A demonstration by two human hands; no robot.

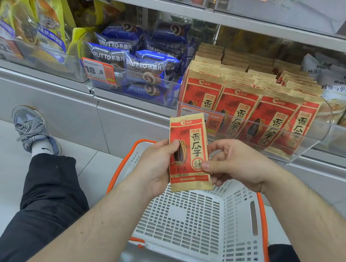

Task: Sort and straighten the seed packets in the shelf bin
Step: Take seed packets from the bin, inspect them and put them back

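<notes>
— What do our fingers have?

— One seed packet (190, 152). Our left hand (155, 166) closes on its left edge, thumb on the front near the printed sunflower seed, the other fingers hidden behind. Our right hand (237, 166) pinches the lower right edge between thumb and curled fingers (205, 165). Both hands are clamped on that same packet.

— How does it look?

— A flat, narrow paper pouch: tan kraft borders at top and bottom, a red printed panel in the middle, large dark characters running down a tan strip, a round seal beside our right thumb. We cannot read the small print along the bottom.

— Which way does it run?

— Its long axis stands nearly upright, the top edge leaning a little to the left, away from our right hand. The front faces us, the logo end up, the bottom edge just below our palms.

— And beyond the hands?

— Under them sits a white basket (192, 218) with an orange rim. Up and to the right of our right hand, the clear shelf bin (310, 144) holds rows of matching packets (238, 115), standing with fronts toward us; the front row leans slightly to the right. Past our left hand, further left on the shelf, lie blue bread bags (144, 65).
</notes>
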